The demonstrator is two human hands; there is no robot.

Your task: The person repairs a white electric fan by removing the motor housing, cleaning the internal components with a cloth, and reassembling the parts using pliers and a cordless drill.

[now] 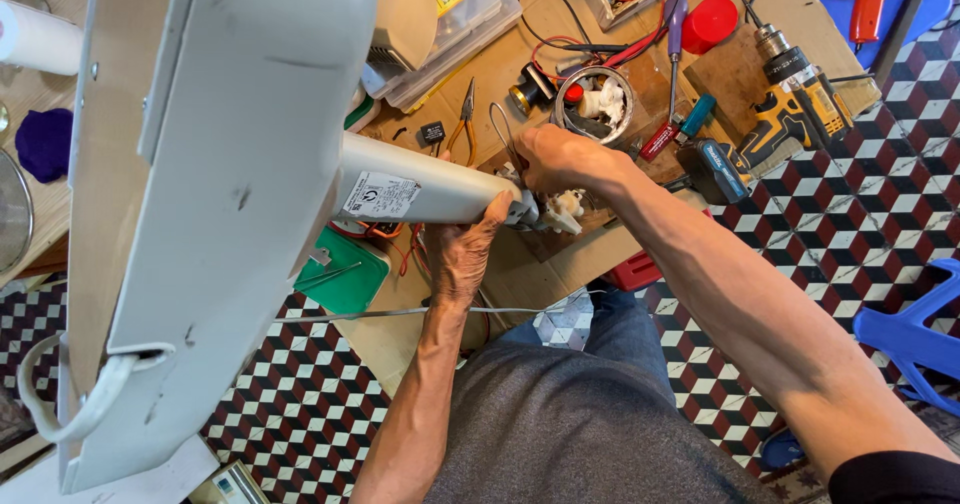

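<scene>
We look down on a grey-white fan stand tipped on its side, its round column pointing toward the person's 2 hands. We take the column's free end as landmark. The left hand comes up from below that end, fingers wrapped under the column and clamped on it to steady it. The right hand sits just above and beyond the end, fingers closed together on a small part there; which part they pinch, we cannot tell. A small white plastic piece projects just past the end, between the 2 hands. We judge the step in hand to be work on the fitting at the column's tip; the next move would call for a steady hold below and a fine turn or pull above. Beyond the end, on the cardboard-covered floor, lie orange-handled pliers, a round tin of parts and a yellow cordless drill. The base hides much of the left of the view, and the joint itself is masked by the fingers. A thin grey cable runs below the column, its ends unseen.
</scene>
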